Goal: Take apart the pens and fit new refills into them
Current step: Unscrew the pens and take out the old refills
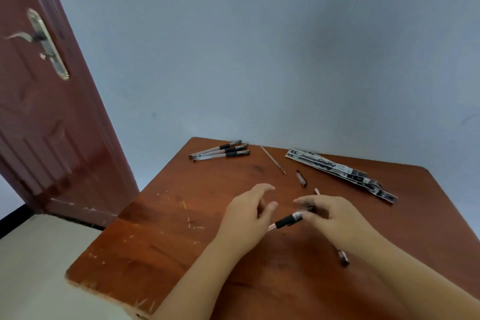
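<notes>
The right hand [328, 213] pinches the pen [292, 219] just over the surface [161, 236]; the left hand [250, 212] is loose, holding nothing. Better to grasp the black sleeve firmly, then twist straight, without bending.

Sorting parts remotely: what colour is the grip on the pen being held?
Black, on the pen in the right hand; head view.

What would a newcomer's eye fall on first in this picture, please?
Probably the two hands near the table's middle: the right hand pinches a pen while the left hand hovers open beside its tip. Next, three pens lying together at the table's far left corner, and the refill packet at the far right.
</notes>
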The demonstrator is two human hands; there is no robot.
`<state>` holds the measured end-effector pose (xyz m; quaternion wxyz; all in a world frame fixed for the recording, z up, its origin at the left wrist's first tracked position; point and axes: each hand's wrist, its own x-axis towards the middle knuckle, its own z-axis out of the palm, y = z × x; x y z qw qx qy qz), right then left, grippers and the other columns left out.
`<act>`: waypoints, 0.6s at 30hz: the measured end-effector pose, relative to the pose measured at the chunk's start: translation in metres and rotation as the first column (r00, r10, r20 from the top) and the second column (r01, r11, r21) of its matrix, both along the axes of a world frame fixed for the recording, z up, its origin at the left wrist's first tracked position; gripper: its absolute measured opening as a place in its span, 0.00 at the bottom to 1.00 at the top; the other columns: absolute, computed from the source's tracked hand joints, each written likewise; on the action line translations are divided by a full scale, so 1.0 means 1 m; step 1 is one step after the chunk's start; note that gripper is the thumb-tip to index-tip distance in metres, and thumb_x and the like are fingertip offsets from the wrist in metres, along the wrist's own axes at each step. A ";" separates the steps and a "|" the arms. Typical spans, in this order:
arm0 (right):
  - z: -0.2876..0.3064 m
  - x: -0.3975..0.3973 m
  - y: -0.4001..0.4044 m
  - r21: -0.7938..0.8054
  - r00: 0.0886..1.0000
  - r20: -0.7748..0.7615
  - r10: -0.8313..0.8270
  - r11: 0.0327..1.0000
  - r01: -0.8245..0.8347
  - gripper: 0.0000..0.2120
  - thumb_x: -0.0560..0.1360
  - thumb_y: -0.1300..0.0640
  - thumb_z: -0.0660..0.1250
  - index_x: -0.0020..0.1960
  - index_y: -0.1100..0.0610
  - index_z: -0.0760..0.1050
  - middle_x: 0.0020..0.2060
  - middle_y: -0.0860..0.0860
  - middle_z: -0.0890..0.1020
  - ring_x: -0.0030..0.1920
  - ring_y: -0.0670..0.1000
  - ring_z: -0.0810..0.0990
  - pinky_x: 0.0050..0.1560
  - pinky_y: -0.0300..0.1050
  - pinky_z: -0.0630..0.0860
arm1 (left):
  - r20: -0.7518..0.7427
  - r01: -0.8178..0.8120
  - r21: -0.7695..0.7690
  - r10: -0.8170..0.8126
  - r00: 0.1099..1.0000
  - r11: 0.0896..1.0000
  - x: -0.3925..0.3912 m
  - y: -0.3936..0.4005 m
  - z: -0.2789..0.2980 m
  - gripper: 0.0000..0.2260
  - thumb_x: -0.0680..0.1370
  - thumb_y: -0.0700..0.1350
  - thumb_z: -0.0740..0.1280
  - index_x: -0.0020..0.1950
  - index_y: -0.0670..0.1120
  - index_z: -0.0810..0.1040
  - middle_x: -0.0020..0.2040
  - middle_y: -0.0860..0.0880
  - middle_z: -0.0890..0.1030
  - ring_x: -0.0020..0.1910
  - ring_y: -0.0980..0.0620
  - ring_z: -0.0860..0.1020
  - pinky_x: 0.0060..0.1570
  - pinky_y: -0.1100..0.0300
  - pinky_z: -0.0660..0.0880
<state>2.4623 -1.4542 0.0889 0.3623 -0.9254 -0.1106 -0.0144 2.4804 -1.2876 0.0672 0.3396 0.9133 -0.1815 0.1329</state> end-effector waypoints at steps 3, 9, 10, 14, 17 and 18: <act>-0.011 -0.010 -0.017 0.126 0.997 0.042 -0.067 0.990 0.061 0.13 0.75 0.64 0.60 0.58 0.54 0.71 0.40 0.43 0.79 0.38 0.32 0.76 0.40 0.22 0.68 | 0.037 0.081 0.030 -0.082 0.996 0.996 0.002 -0.019 -0.002 0.10 0.78 0.48 0.59 0.57 0.48 0.76 0.42 0.57 0.71 0.39 0.61 0.69 0.39 0.72 0.63; -0.018 -0.015 -0.036 0.086 0.961 0.274 -0.045 0.996 0.022 0.09 0.73 0.66 0.63 0.47 0.55 0.77 0.35 0.40 0.76 0.40 0.29 0.73 0.40 0.22 0.67 | -0.010 0.209 0.111 -0.209 0.978 0.972 0.004 -0.030 -0.007 0.09 0.77 0.46 0.63 0.53 0.48 0.80 0.42 0.51 0.79 0.41 0.56 0.73 0.43 0.61 0.69; -0.020 -0.014 -0.039 0.054 0.952 0.304 -0.036 0.998 0.020 0.08 0.72 0.66 0.65 0.46 0.57 0.79 0.35 0.41 0.76 0.42 0.28 0.72 0.41 0.21 0.66 | 0.018 0.211 0.138 -0.216 0.976 0.968 0.004 -0.028 -0.009 0.08 0.77 0.47 0.63 0.53 0.48 0.80 0.39 0.54 0.76 0.38 0.59 0.71 0.40 0.64 0.68; -0.031 -0.009 -0.042 0.038 0.938 0.346 -0.033 0.999 0.021 0.06 0.68 0.63 0.67 0.43 0.58 0.81 0.34 0.45 0.80 0.45 0.39 0.74 0.45 0.23 0.67 | 0.057 0.153 0.237 -0.171 0.984 0.959 0.000 -0.030 -0.016 0.09 0.75 0.52 0.63 0.48 0.52 0.80 0.33 0.57 0.71 0.32 0.61 0.69 0.32 0.71 0.63; -0.039 -0.010 -0.038 0.115 0.935 0.343 -0.094 0.992 0.058 0.07 0.67 0.66 0.70 0.43 0.58 0.81 0.35 0.47 0.80 0.45 0.46 0.75 0.45 0.26 0.69 | 0.197 0.098 0.343 -0.173 0.965 0.934 -0.001 -0.028 -0.021 0.11 0.71 0.52 0.59 0.40 0.49 0.79 0.31 0.54 0.75 0.28 0.55 0.73 0.26 0.66 0.67; -0.042 -0.011 -0.036 0.135 0.932 0.346 -0.107 0.989 0.063 0.07 0.66 0.66 0.71 0.44 0.58 0.81 0.35 0.46 0.80 0.45 0.46 0.74 0.45 0.26 0.68 | 0.251 0.076 0.362 -0.175 0.952 0.929 -0.001 -0.028 -0.024 0.11 0.71 0.51 0.58 0.39 0.49 0.78 0.32 0.53 0.76 0.29 0.54 0.74 0.27 0.65 0.69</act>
